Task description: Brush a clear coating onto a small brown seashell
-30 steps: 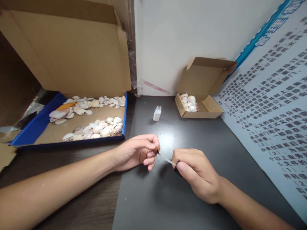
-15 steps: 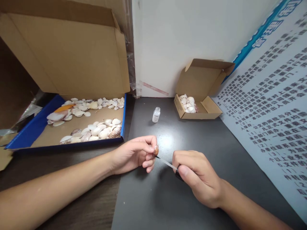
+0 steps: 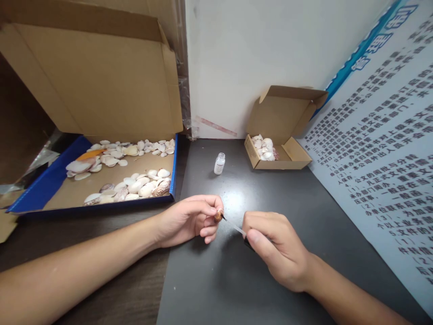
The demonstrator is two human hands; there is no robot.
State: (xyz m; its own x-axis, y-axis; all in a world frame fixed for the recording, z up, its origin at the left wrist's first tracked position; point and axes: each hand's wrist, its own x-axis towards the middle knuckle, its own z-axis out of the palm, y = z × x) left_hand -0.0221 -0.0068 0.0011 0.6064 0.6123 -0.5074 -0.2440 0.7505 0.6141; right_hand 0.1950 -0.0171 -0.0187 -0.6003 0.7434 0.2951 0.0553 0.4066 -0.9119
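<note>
My left hand (image 3: 191, 220) pinches a small brown seashell (image 3: 219, 215) between thumb and fingertips, just above the dark table. My right hand (image 3: 274, 246) is closed on a thin brush (image 3: 237, 228) with a black cap. The brush tip touches the shell. A small open glass bottle (image 3: 219, 163) stands behind the hands, apart from both.
A big blue-edged cardboard box (image 3: 54, 180) with several pale shells lies at the left, its lid raised. A small open cardboard box (image 3: 297, 155) with shells sits at the back right. A printed poster (image 3: 382, 153) leans along the right. A white wall stands behind.
The brush tip has shifted slightly on the shell and the left fingers have turned the shell a little. Both hands stay in nearly the same place.
</note>
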